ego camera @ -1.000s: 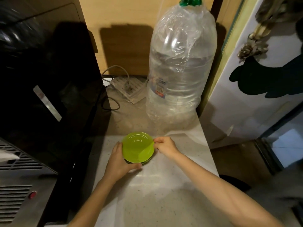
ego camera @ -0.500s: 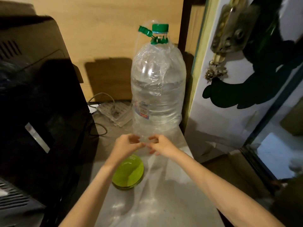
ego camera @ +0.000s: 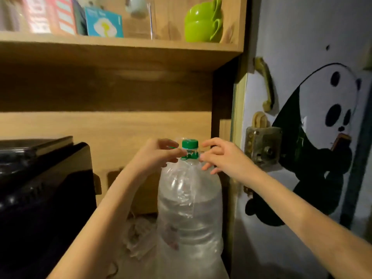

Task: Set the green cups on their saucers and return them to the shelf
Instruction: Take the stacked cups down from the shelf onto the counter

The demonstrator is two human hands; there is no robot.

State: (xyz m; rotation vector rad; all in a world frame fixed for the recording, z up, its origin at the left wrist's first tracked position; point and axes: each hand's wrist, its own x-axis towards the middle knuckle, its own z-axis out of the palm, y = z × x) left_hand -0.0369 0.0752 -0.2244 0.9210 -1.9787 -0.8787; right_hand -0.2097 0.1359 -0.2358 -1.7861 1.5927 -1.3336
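Observation:
Two lime-green cups (ego camera: 203,23) stand stacked at the right end of the wooden shelf (ego camera: 120,46), high above the counter. My left hand (ego camera: 159,154) and my right hand (ego camera: 223,156) are raised side by side in front of the big water bottle's green cap (ego camera: 189,147). Both hands hold nothing and their fingers are spread. The green saucers are out of view below the frame.
A large clear water bottle (ego camera: 189,214) stands on the counter right under my hands. A black appliance (ego camera: 40,198) fills the left. Boxes and packets (ego camera: 70,17) line the shelf's left part. A white door with a panda picture (ego camera: 322,137) closes the right side.
My view has swung up from the counter to the shelf. Both hands let go of the saucers and rose to the level of the bottle cap.

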